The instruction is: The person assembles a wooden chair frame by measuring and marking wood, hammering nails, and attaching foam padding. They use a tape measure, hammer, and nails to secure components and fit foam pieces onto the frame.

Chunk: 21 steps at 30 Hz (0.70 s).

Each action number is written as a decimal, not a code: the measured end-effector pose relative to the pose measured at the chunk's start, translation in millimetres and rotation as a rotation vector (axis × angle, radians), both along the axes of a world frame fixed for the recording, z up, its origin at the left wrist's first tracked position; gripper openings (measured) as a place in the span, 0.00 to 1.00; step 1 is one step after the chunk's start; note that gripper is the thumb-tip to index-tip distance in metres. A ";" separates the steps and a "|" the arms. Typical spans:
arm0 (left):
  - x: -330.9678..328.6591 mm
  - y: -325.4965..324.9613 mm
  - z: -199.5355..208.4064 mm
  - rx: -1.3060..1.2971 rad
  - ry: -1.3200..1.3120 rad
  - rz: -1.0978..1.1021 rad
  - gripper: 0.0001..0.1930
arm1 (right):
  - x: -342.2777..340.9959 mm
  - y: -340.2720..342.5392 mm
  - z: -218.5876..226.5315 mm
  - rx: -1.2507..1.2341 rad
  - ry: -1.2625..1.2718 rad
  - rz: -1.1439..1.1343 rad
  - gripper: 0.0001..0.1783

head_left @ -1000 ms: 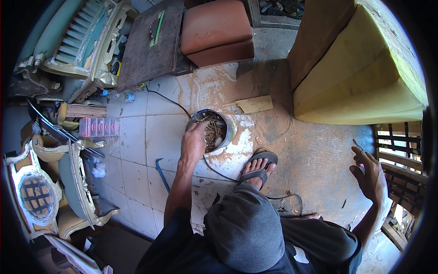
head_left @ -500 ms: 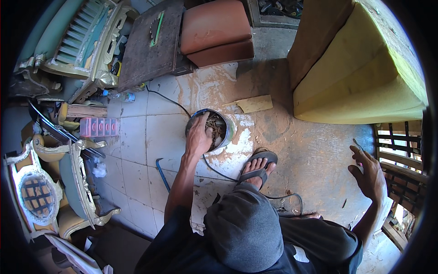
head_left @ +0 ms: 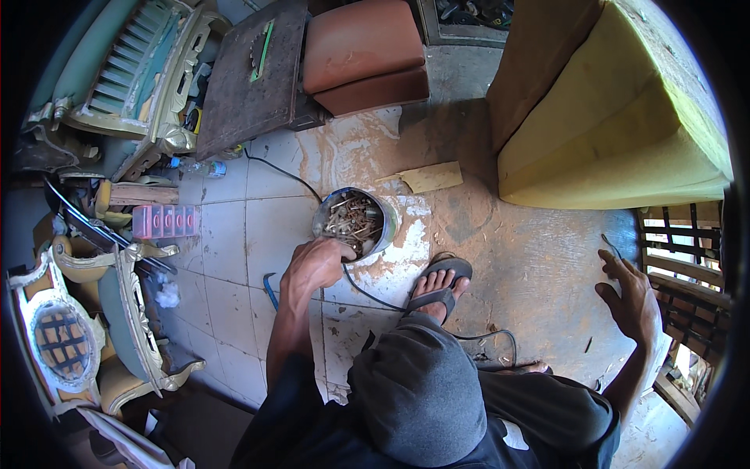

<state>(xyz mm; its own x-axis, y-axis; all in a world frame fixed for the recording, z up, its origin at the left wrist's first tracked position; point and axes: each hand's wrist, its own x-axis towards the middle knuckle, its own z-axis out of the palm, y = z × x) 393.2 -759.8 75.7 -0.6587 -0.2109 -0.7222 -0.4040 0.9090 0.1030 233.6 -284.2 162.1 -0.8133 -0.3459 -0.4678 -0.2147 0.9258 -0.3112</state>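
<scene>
A round metal bucket (head_left: 388,227) holds a heap of nails or screws (head_left: 353,221), rusty and pale. At its near left rim is my left hand (head_left: 311,266), closed, with the fingers hooked over the edge and the fingertips partly hidden. Off to the right, my right hand (head_left: 634,303) is held out above the floor, fingers apart. A thin dark curved piece (head_left: 612,245) shows just beyond its fingertips; whether they touch it I cannot tell.
My sandalled foot (head_left: 439,288) stands right of the bucket, with a black cable (head_left: 367,293) running past. A flat scrap (head_left: 432,177) lies beyond. Left are a pink plastic case (head_left: 164,221) and carved chair frames (head_left: 133,313); yellow foam (head_left: 609,148) stands at far right.
My left hand has drawn out of the bucket's middle toward me and now sits at the near rim, uncovering more of the contents. My right hand stays almost still.
</scene>
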 end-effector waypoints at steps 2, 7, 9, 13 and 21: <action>8.2 -7.5 -6.9 0.038 0.025 0.004 0.20 | 1.6 0.4 1.7 -0.006 0.008 -0.007 0.31; 5.2 -12.2 -7.3 0.090 0.305 0.198 0.16 | -0.1 -6.9 3.5 0.015 -0.023 -0.006 0.31; -10.9 -4.3 -15.3 -0.006 0.434 0.307 0.14 | -1.8 -10.2 3.6 -0.003 -0.025 0.008 0.31; -19.7 -8.2 -49.4 -0.084 0.639 0.190 0.13 | -1.5 -10.1 5.8 -0.014 -0.033 0.004 0.31; -30.6 -3.2 -84.6 -0.295 0.558 0.141 0.10 | 1.5 -3.9 2.7 0.018 -0.018 0.010 0.32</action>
<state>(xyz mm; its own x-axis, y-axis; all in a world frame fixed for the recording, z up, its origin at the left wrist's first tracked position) 362.7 -763.0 -8.8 -0.8697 -0.4604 -0.1777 -0.4798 0.8731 0.0861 235.1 -288.1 164.8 -0.8012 -0.3454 -0.4887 -0.2188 0.9291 -0.2981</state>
